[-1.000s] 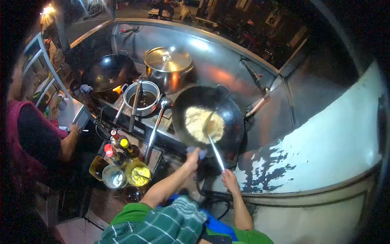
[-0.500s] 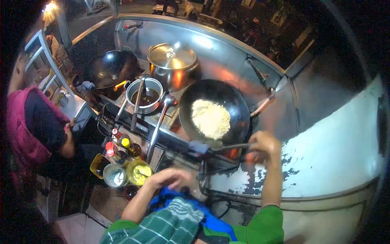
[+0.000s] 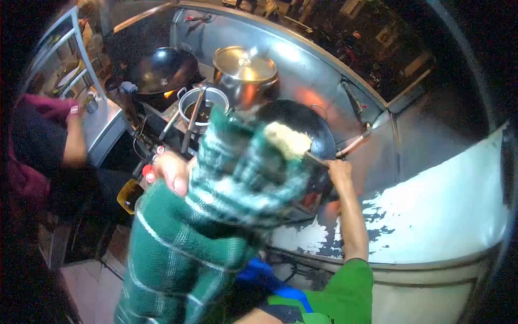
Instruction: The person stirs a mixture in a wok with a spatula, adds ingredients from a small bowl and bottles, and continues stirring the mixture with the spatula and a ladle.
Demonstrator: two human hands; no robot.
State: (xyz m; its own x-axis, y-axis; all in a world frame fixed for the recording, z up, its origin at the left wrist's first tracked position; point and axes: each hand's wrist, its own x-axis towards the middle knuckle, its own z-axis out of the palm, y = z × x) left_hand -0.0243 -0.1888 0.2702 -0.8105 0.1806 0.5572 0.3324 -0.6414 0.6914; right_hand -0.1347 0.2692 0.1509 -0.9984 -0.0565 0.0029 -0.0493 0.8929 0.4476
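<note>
My left hand (image 3: pixel 170 170) is closed around a green checked towel (image 3: pixel 178 237), lifted close to the camera. The cloth is partly blurred and covers the wok's front edge and much of the counter. Out to the right, my right hand (image 3: pixel 339 173) is wrapped round the handle of a spatula (image 3: pixel 316 159), whose blade is hidden at the food. Pale yellow-white food (image 3: pixel 288 140) shows in the black wok (image 3: pixel 322 129), above the towel's upper edge.
Behind stand a lidded steel pot (image 3: pixel 245 67), a smaller pot (image 3: pixel 204 96) with a ladle, and a second wok (image 3: pixel 164 70). A person in dark clothing (image 3: pixel 40 135) is at the left. A white worn counter (image 3: pixel 431 210) lies right; flames show under the woks.
My left hand has risen, bringing the towel up from my lap in front of the wok. My right hand has shifted up and left slightly. The person at the left has reached an arm forward.
</note>
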